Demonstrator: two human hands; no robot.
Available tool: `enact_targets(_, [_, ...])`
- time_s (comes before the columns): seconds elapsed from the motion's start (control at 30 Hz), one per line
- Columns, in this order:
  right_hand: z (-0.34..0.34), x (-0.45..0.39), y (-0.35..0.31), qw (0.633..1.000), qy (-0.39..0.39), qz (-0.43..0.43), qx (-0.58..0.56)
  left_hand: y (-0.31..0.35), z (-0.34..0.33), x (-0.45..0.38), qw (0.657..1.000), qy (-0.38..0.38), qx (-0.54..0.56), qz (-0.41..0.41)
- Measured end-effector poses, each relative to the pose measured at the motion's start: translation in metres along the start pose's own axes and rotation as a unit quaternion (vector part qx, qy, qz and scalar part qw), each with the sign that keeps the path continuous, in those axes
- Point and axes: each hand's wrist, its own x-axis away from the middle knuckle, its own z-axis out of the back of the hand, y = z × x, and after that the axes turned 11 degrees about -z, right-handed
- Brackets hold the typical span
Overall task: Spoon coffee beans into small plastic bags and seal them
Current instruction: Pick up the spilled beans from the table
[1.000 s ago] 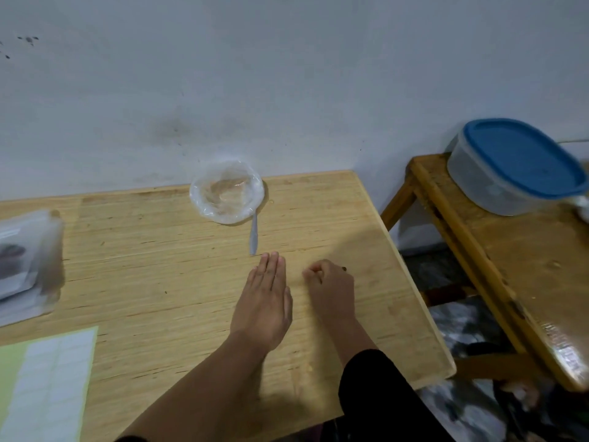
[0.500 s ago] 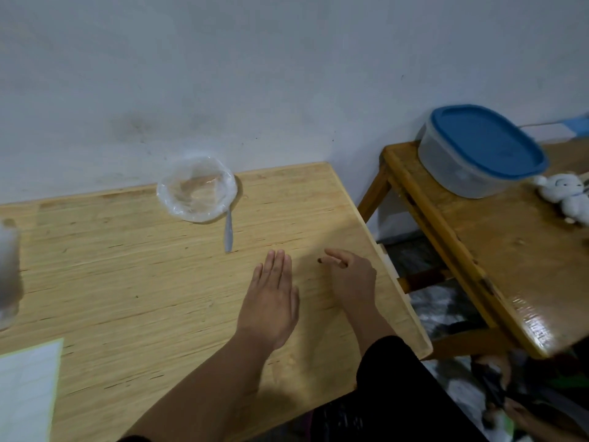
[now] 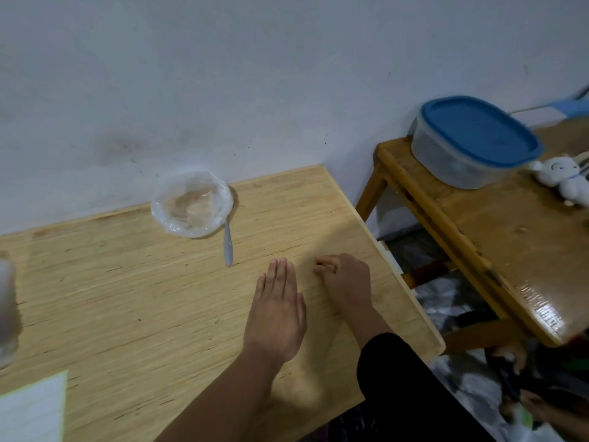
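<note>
Progress, as judged: the bowl beyond the left fingertips appears empty of beans, so spooning looks finished or nearly so. No bean is discernible on the table. The spoon lies just ahead of the left fingertips, its bowl end against the bowl's rim. A blurred pale object, possibly stacked bags, sits well to the left at the frame edge; whether any are sealed cannot be told.

The left hand lies flat, palm down, fingers straight and together, holding nothing. The right hand rests just beside it, fingers curled, tips pinched together; any bean between them is too small to confirm.
</note>
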Motion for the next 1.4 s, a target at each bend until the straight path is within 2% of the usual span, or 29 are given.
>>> enact_targets(0.2, [-0.009, 0.010, -0.002, 0.998, 0.043, -0.043, 0.005, 0.000, 0.002, -0.002, 1.000, -0.002, 0.016, 0.006])
enact_targets(0.33, [-0.004, 0.033, -0.002, 0.991, 0.071, -0.105, -0.037, 0.001, 0.002, -0.002, 0.999, -0.023, 0.012, -0.032])
enact_targets(0.4, [0.005, 0.051, 0.003, 0.978, 0.093, -0.158, -0.098, 0.008, -0.002, -0.001, 0.997, -0.038, -0.006, -0.065])
enact_targets(0.5, [0.022, 0.080, 0.020, 0.939, 0.150, -0.236, -0.199, 0.038, -0.009, 0.006, 0.990, -0.028, -0.015, -0.135])
enact_targets(0.6, [0.039, 0.109, 0.047, 0.913, 0.202, -0.265, -0.236, 0.076, -0.029, 0.016, 0.978, -0.035, 0.001, -0.204])
enact_targets(0.8, [0.045, 0.158, 0.121, 0.914, 0.231, -0.274, -0.191, 0.108, -0.044, 0.032, 0.973, -0.046, -0.037, -0.222])
enact_targets(1.07, [0.022, 0.193, 0.174, 0.945, 0.191, -0.264, -0.040, 0.106, -0.045, 0.035, 0.973, -0.040, -0.033, -0.223])
enact_targets(1.4, [0.033, 0.194, 0.149, 0.957, 0.176, -0.232, 0.015, 0.105, -0.031, 0.036, 0.972, -0.046, -0.035, -0.229])
